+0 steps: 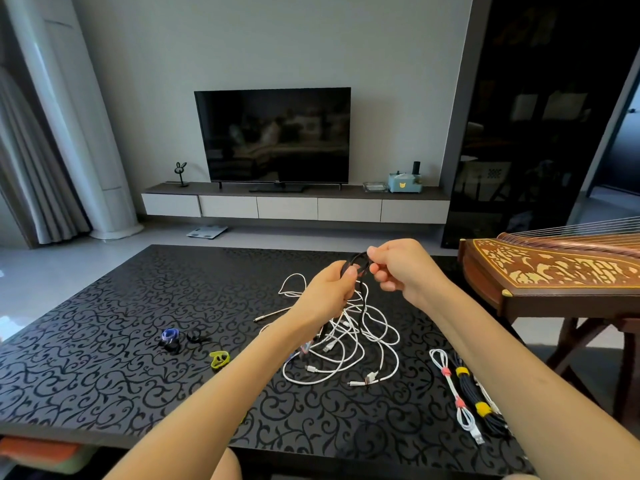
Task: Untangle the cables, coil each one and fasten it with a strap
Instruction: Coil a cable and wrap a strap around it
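Your left hand and right hand each pinch the black cable, lifting it to clear the white tangle.

Home living room: television on floating media console, curtains, floor-standing air conditioner, stringed zither on stand.

both hands loop a black cable.
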Motion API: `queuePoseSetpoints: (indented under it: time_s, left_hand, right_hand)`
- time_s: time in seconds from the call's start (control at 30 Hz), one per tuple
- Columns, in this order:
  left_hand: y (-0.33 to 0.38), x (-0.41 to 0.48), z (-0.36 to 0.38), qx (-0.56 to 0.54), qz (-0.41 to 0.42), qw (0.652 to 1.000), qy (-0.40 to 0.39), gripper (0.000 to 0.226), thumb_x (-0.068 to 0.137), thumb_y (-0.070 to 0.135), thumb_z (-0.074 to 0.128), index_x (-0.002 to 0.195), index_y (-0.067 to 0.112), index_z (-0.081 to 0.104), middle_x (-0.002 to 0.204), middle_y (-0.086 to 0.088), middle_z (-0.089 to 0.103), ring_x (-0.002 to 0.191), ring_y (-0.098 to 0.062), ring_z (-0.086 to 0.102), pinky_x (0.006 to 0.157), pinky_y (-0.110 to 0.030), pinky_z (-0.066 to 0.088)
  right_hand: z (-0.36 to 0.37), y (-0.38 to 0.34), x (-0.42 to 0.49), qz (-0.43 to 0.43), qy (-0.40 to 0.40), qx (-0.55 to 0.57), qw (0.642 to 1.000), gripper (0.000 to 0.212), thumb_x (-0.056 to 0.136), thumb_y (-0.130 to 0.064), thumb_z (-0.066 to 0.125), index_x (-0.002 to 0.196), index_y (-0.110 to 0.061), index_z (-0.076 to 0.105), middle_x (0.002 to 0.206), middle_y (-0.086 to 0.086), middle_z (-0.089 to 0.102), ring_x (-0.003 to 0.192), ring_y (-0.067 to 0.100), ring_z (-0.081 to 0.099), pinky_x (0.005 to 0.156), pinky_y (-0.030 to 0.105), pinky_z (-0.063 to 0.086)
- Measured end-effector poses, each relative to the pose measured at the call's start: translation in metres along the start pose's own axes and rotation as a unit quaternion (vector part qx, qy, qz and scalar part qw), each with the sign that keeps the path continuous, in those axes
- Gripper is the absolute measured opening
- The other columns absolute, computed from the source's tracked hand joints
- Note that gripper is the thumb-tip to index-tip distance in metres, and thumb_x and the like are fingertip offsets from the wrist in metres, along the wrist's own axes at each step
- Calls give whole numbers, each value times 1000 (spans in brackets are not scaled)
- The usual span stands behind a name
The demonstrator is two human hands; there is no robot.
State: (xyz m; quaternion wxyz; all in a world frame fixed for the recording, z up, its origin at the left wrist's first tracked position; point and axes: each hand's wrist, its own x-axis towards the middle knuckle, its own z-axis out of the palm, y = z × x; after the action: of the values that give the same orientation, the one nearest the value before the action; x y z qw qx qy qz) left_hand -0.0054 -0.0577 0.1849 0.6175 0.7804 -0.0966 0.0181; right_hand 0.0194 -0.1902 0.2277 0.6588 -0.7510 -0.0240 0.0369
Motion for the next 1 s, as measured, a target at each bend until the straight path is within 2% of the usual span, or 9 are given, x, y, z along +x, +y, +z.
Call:
queuePoseSetpoints:
  time_s: [0.17,0.33,0.47,0.6,0.7,0.77,0.8,0.9,1.0]
  left_hand:
    - [5,0,-6,62,26,998,1,34,101,24,41,72,25,59,46,15,37,45,-4,26,43,-19,20]
    - [5,5,-7,65,18,998,15,38,102,23,39,67,21,52,44,18,45,44,1,35,47,-12,28]
    - [1,10,-9,-100,-21,995,2,33,103,19,35,72,15,47,69,4,52,62,-7,56,64,-21,48]
    - [-1,14,-11,-260,-44,964,23,33,104,19,30,74,13,41,64,0,50,53,-14,59,56,-27,52]
    - [-1,21,-22,-349,-40,934,71,30,104,22,29,77,14,39,54,6,47,46,-11,51,54,-27,47]
    - [0,25,-30,-404,-38,909,98,30,105,25,28,78,15,39,50,8,42,41,-7,43,48,-23,44]
    - [1,27,-32,-435,-43,893,109,32,105,26,28,77,15,39,49,8,39,38,-6,38,43,-19,41]
    - [3,32,-37,-512,-76,848,112,36,105,29,27,75,14,39,46,7,35,31,-4,25,32,-14,26]
    - [2,36,-49,-511,-72,848,123,39,105,30,25,70,16,36,42,8,32,28,-3,22,28,-15,17]
  right_hand:
    - [0,-1,1,37,-3,47,998,24,98,-7,46,75,-3,51,61,8,50,44,12,49,34,14,36]
    - [5,-1,0,7,-5,64,998,21,99,-7,44,79,-2,51,58,9,55,42,12,52,38,15,43]
    - [11,1,0,-63,-5,36,997,15,97,-8,50,84,-3,53,63,9,59,42,7,53,42,16,44]
    - [14,14,-1,-109,22,-53,992,16,95,-24,56,96,-10,63,80,4,63,63,10,54,54,17,45]
    - [25,45,-7,-74,-67,-42,994,28,97,-35,48,104,-13,64,90,4,66,78,12,61,77,15,51]
    - [34,69,-11,-21,-149,-29,988,34,97,-45,41,107,-19,61,94,5,72,90,17,68,103,36,44]
    - [37,77,-14,5,-187,-19,982,38,97,-50,38,110,-20,58,96,6,73,94,20,69,107,42,39]
    - [46,87,-23,39,-275,42,960,48,97,-51,32,113,-12,55,88,9,73,90,26,70,101,40,43]
    - [45,96,-29,24,-300,69,951,30,100,-31,41,101,-7,59,62,0,58,60,16,60,86,42,50]
